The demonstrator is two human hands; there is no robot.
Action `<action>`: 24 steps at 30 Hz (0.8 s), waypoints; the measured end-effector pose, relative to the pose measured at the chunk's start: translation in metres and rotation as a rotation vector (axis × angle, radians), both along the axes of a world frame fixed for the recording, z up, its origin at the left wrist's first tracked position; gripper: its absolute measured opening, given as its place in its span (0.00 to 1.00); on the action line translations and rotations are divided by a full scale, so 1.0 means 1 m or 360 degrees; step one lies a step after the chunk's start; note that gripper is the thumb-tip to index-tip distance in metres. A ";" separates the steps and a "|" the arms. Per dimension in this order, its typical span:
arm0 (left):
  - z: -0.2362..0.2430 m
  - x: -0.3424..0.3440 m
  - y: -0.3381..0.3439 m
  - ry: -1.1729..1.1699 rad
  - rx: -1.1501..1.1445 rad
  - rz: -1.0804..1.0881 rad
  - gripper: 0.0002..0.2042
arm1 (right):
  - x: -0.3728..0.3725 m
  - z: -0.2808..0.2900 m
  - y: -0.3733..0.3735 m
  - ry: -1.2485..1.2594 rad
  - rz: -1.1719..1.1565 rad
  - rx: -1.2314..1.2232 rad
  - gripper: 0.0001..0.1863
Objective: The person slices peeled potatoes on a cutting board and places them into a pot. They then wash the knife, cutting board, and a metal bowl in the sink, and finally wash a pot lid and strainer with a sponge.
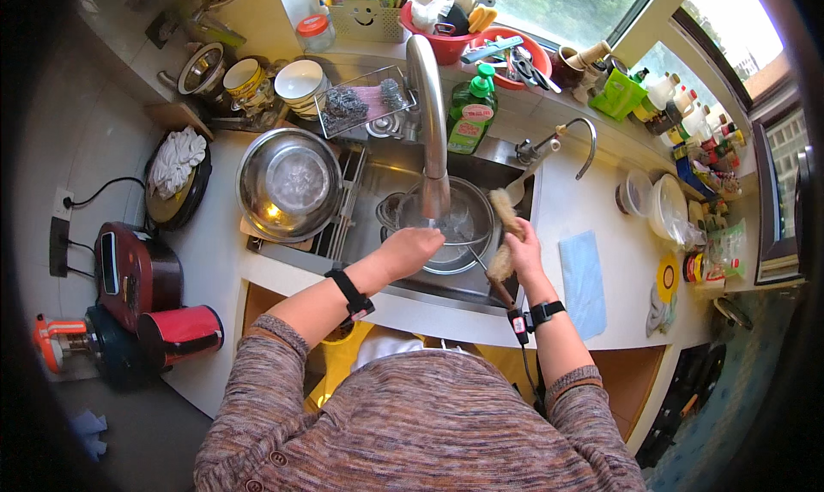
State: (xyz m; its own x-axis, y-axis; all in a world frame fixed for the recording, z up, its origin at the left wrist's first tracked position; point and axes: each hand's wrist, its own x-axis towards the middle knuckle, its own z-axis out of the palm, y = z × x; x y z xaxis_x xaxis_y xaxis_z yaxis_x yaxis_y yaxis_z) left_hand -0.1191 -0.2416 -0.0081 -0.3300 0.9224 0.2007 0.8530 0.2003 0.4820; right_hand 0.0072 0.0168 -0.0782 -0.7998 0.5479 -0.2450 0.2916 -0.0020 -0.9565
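Observation:
My left hand (414, 251) is closed just below the tip of the tall faucet (435, 196); what its fingers grip, if anything, is hidden. My right hand (525, 253) is wrapped round a tan, fibrous loofah-like scrubber (503, 211), whose lower end sticks out beneath the fingers. A long utensil with a thin metal shaft and a brown handle (500, 293) slants past the scrubber toward the sink's front edge; its head cannot be made out. Below both hands, a round metal basin (468, 213) sits in the steel sink (365, 235).
A large steel bowl (290, 186) stands left of the sink. Behind it are stacked bowls (300, 82) and a wire rack with steel wool (365, 104). A green soap bottle (473, 114) and a thin second tap (584, 144) stand behind. A blue cloth (584, 284) lies at right.

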 end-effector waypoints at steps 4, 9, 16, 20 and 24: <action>0.003 -0.007 -0.009 0.0184 0.0137 -0.0187 0.06 | -0.015 -0.007 -0.018 -0.0212 0.0380 -0.0124 0.19; 0.020 -0.016 -0.025 0.0445 0.0069 -0.0380 0.07 | -0.022 -0.007 -0.030 -0.0902 0.0006 -0.0542 0.23; 0.032 -0.024 -0.035 0.0540 0.0108 -0.0577 0.09 | -0.026 -0.028 -0.040 -0.0911 0.0208 -0.1929 0.23; 0.026 -0.031 -0.043 0.0464 0.0078 -0.0437 0.11 | -0.030 -0.045 -0.056 -0.0435 -0.0142 -0.2013 0.16; 0.004 -0.020 -0.055 0.0151 0.0009 -0.0006 0.23 | -0.028 -0.047 -0.069 -0.0220 -0.0209 -0.1773 0.16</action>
